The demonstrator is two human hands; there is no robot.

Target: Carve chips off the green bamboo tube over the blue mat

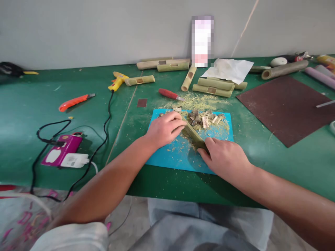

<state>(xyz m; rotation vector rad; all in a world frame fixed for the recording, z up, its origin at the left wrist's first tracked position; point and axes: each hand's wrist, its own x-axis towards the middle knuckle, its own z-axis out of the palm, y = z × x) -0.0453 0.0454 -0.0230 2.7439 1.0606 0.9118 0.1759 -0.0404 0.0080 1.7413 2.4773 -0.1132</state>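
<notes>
Green felt covered the workbench (pixel 39 115) below a plain grey wall, and a blue cutting mat (pixel 167 153) lay at the centre of the frame, strewn with shavings and small cut bamboo chips (pixel 204 120).

In the head view, a split bamboo piece (pixel 193 134) lay slantwise on the mat. The left hand (pixel 164 129) was curled closed over its upper end, and the right hand (pixel 225 158) pressed closed on its lower end; whether either held a blade could not be told. A red-handled carving knife (pixel 169 93) lay above the mat, an orange utility knife (pixel 75 101) at left, a yellow glue gun (pixel 117 81) at upper centre, beside more bamboo sections (pixel 213 87).

The loose shavings looked slippery: the bamboo piece could skid or twist under pressure, and its split edges might cut or splinter the fingers gripping so close.
</notes>
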